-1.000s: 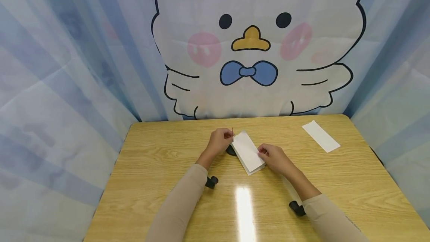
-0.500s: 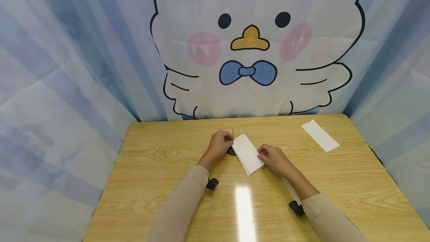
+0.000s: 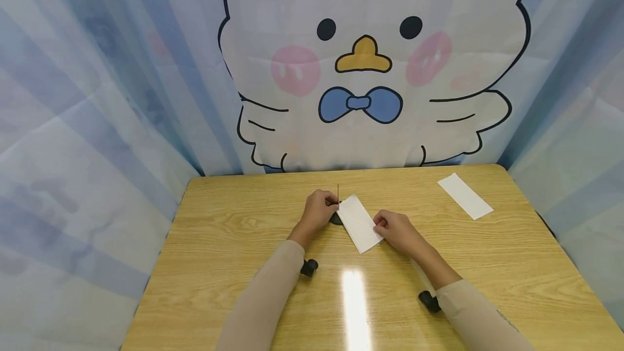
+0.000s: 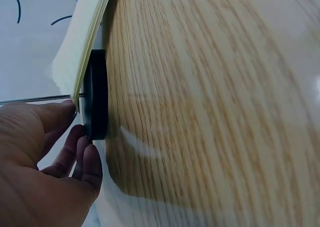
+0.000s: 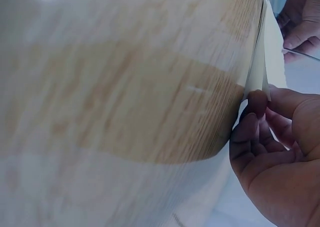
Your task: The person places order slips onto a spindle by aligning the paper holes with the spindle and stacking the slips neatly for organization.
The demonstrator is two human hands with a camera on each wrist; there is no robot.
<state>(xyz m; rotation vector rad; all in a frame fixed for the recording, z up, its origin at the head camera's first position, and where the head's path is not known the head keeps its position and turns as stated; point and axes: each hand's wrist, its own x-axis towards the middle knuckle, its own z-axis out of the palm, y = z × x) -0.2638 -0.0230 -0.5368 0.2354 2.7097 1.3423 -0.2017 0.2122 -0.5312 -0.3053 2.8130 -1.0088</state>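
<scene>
A bill spike with a round black base (image 4: 98, 97) stands on the table, its thin metal rod (image 3: 338, 193) pointing up. White paper slips (image 3: 358, 225) are pierced by the rod near one corner and lie stacked at a slant. My left hand (image 3: 319, 208) pinches that corner right beside the rod, its lower fingers near the base in the left wrist view. At the opposite end, my right hand (image 3: 395, 228) pinches the right edge of the slips between thumb and forefinger. In the right wrist view the paper (image 5: 272, 52) shows nearly edge-on.
A single white slip (image 3: 465, 196) lies alone at the back right of the wooden table (image 3: 234, 264). Behind the table's far edge hangs a curtain (image 3: 361, 140) with a cartoon bird. Black camera mounts (image 3: 309, 267) sit at both wrists.
The paper slips have come down along the rod, so more of it shows above them. Their layers now lie closer together. Both hands keep their hold and have shifted only slightly.
</scene>
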